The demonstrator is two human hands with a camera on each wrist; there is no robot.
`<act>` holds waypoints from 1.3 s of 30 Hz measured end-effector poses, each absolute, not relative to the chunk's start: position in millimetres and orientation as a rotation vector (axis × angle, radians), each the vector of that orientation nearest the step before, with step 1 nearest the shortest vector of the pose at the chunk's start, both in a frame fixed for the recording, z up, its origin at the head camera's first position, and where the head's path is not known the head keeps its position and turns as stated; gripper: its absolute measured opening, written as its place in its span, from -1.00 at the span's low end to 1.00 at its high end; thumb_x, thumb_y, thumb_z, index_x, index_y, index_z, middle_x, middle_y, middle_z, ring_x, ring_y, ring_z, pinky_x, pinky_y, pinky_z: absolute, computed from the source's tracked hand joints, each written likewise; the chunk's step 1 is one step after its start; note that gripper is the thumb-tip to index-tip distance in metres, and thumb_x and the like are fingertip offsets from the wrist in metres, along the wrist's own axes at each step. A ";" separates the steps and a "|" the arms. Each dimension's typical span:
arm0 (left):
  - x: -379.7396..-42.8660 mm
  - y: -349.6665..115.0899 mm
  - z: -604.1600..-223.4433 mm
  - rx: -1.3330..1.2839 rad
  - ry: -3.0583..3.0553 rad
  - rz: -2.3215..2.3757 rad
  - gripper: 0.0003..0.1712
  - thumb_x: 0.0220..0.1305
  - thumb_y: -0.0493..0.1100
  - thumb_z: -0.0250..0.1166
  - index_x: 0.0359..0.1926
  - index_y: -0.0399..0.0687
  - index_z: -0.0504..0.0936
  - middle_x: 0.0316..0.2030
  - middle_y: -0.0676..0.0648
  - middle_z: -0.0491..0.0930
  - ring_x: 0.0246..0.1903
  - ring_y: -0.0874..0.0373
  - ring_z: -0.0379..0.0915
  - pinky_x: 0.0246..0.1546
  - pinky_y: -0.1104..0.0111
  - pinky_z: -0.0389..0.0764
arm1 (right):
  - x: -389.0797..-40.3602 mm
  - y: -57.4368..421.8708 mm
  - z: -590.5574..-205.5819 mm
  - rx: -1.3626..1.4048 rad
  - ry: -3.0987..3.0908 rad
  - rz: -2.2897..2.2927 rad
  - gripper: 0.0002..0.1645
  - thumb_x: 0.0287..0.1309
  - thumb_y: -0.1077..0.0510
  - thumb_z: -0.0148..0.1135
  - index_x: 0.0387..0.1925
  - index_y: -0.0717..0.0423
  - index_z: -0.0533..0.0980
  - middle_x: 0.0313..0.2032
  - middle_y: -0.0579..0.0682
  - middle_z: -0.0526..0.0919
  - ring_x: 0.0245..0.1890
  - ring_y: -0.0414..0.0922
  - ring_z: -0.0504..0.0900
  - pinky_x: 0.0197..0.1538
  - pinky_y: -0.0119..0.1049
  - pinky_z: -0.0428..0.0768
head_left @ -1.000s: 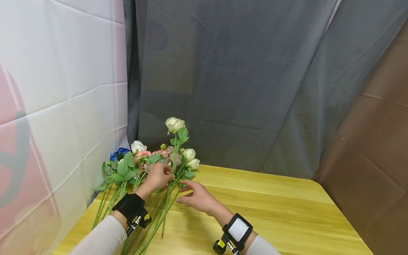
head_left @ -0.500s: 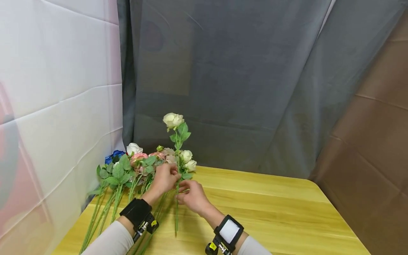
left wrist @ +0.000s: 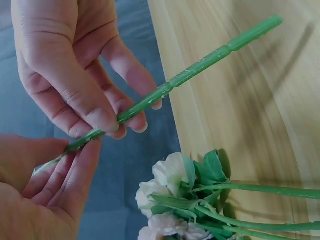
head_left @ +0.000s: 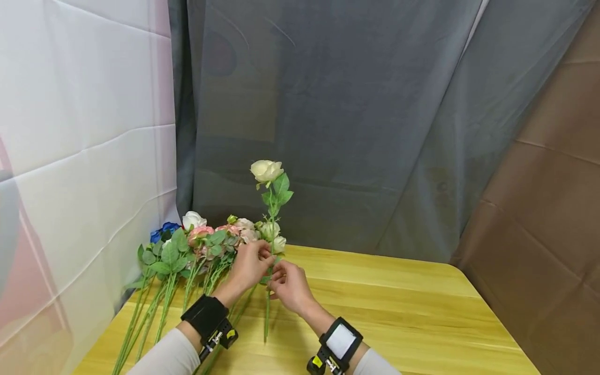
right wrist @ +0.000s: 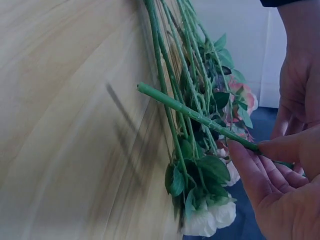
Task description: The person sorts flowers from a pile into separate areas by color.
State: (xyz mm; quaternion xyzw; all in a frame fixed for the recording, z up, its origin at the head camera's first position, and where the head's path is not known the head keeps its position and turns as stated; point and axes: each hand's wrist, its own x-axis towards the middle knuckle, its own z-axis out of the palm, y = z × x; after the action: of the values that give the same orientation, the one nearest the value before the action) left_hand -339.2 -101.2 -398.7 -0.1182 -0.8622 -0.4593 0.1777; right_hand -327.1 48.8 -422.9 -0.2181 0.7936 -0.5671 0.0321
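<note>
Cream rose (head_left: 266,171) held upright, left hand (head_left: 249,265) and right hand (head_left: 290,286) pinching its stem (left wrist: 200,66), flower heap (head_left: 199,234) left of the rose, heap's lower stems (right wrist: 158,55) partly out of view

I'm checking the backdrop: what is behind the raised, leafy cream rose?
Behind the cream rose hangs a dark grey fabric curtain; lower, its green stem crosses in front of cream blooms. What the rose and curtain cover cannot be seen.

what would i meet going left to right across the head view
White cloth → blue flower → white rose → upright cream rose's bloom → brown cloth.
</note>
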 end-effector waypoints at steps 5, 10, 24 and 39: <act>-336.4 -106.8 -399.0 -0.408 -2.453 -1.342 -0.93 0.29 -0.34 0.39 -0.23 -0.27 0.67 -0.47 -0.07 0.66 -0.63 0.21 0.54 -0.56 0.35 0.60 | -329.5 53.5 -428.2 -0.682 2.508 -1.677 -0.84 0.29 0.47 0.19 -0.11 0.42 0.47 -0.28 0.13 0.54 -0.32 0.11 0.71 -0.24 0.11 0.74; -333.7 -119.8 -401.6 -0.406 -2.487 -1.296 -0.92 0.31 -0.28 0.40 -0.23 -0.20 0.68 -0.42 -0.04 0.66 -0.54 0.20 0.55 -0.45 0.30 0.61 | -333.6 63.0 -432.9 -0.648 2.545 -1.642 -0.87 0.30 0.47 0.19 -0.15 0.33 0.46 -0.30 0.11 0.52 -0.28 0.13 0.69 -0.26 0.07 0.75; -334.3 -163.9 -418.2 -0.304 -2.680 -1.103 -0.87 0.31 -0.31 0.37 -0.14 -0.25 0.68 -0.31 -0.11 0.66 -0.31 0.04 0.60 -0.30 0.15 0.62 | -338.1 113.8 -433.4 -0.540 2.598 -1.634 -0.87 0.30 0.47 0.18 -0.17 0.31 0.45 -0.31 0.13 0.50 -0.30 0.15 0.67 -0.27 0.03 0.76; -338.5 -166.1 -432.4 -0.349 -2.827 -1.015 -0.75 0.26 -0.36 0.38 -0.06 -0.41 0.66 -0.25 -0.20 0.68 -0.19 -0.13 0.63 -0.19 0.05 0.66 | -328.5 174.2 -425.5 -0.376 2.763 -1.573 -0.84 0.24 0.49 0.19 -0.19 0.30 0.46 -0.29 0.15 0.53 -0.32 0.07 0.67 -0.29 0.02 0.75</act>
State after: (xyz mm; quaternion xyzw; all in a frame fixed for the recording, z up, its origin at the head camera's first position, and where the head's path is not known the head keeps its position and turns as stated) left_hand -338.5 -166.1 -432.4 -0.1152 -0.9333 -0.3350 0.0589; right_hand -328.5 174.2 -425.5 -0.1174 0.8626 -0.4911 -0.0302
